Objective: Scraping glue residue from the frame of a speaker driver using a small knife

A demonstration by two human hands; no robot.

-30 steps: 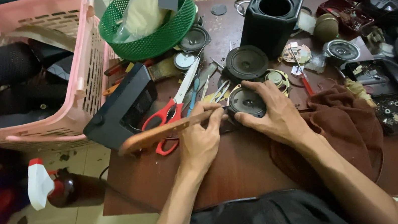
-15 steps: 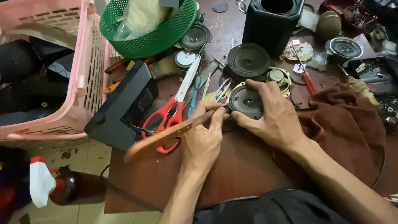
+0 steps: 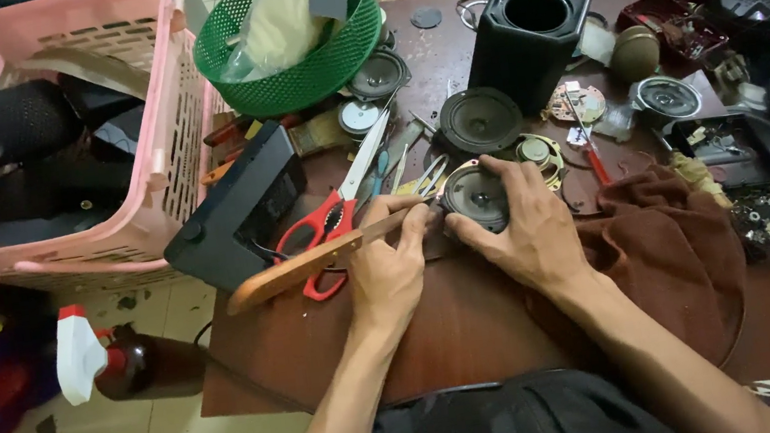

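White plastic bag [image 3: 278, 24] in green basket [image 3: 229, 64]

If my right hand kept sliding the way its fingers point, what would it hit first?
Probably the small speaker driver already under the right hand. Past it, toward the upper left, lie the metal tweezers and the red-handled scissors; depth is uncertain.

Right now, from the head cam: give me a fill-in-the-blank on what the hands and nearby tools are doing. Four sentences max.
1. The right hand presses on a small round ____ on the wooden table.
2. The left hand holds a tool with a ____ handle.
3. The scissors have ____ handles.
4. The mesh bowl beside the pink basket is ____.

Missing words: speaker; wooden; red; green
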